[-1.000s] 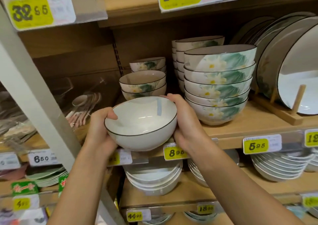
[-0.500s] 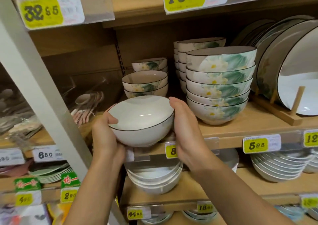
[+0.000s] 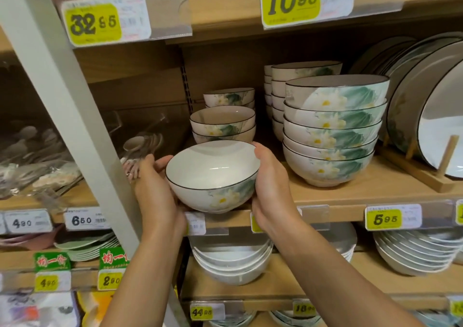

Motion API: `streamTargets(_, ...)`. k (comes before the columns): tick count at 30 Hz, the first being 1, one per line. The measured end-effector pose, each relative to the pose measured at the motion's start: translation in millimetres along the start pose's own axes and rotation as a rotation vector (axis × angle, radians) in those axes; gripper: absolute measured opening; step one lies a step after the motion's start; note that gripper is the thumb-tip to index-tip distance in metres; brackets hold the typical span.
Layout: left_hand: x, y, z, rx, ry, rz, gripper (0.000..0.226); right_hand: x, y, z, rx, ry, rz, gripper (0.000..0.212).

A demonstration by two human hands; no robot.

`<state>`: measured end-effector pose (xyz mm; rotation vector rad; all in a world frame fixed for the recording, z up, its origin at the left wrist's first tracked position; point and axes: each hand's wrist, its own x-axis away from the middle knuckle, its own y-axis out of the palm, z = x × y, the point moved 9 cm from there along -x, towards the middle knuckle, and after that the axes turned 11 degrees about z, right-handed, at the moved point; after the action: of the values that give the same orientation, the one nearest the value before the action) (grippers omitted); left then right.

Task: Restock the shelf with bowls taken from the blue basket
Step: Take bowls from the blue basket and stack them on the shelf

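Note:
I hold a white bowl (image 3: 213, 176) with a dark rim and a green and yellow flower print between both hands, just above the front edge of the wooden shelf (image 3: 350, 191). My left hand (image 3: 155, 189) cups its left side and my right hand (image 3: 270, 184) grips its right side. Right behind it stands a short stack of matching small bowls (image 3: 223, 124). The blue basket is out of view.
A tall stack of larger flowered bowls (image 3: 333, 131) stands to the right, with upright plates (image 3: 426, 106) in a wooden rack beyond. A grey upright post (image 3: 75, 126) runs down the left. White bowls (image 3: 230, 264) fill the shelf below. Price tags line the shelf edges.
The bowl has moved forward toward the shelf and has turned, so the flower print now faces me. Both hands kept their hold.

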<state>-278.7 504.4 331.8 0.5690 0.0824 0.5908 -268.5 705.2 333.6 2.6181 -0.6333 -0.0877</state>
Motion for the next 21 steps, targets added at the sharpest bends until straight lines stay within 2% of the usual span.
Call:
streamTargets(2,21.5,0.5,-7.8,-0.031,0.060,-0.139,0.039,4.2,-2.0,-4.2,0.037,-0.060,0.007,0.038)
streamTargets(3,33.6,3.1,-13.4,-0.049,0.056,-0.205,0.052,6.4,-2.7,-5.2,0.062,-0.085,0.012,0.039)
streamTargets(5,47.6,11.3,-20.3,-0.072,0.031,-0.272,0.078,11.8,-4.6,-5.9,0.100,-0.128,0.022,0.041)
streamTargets(6,50.3,15.4,-16.7,-0.074,0.044,-0.285,0.081,15.5,-3.7,-7.2,0.122,-0.151,0.017,0.044)
streamTargets(9,51.5,27.3,11.2,-0.046,0.142,-0.271,0.076,28.8,2.2,-24.6,0.177,-0.262,-0.025,0.057)
streamTargets(12,47.2,48.4,55.9,0.008,0.282,-0.266,0.069,36.7,22.9,-72.7,0.170,-0.424,-0.051,0.079)
streamTargets(15,22.8,87.8,77.2,-0.002,0.301,-0.232,0.054,11.0,48.1,-109.7,0.169,-0.498,-0.014,0.098)
streamTargets(18,-12.3,119.9,70.4,0.002,0.161,-0.102,0.056,-27.1,68.2,-117.0,0.205,-0.454,0.040,0.082)
streamTargets(21,-40.8,139.2,60.5,-0.087,0.153,-0.058,0.054,-63.3,76.3,-113.7,0.263,-0.510,0.114,0.056)
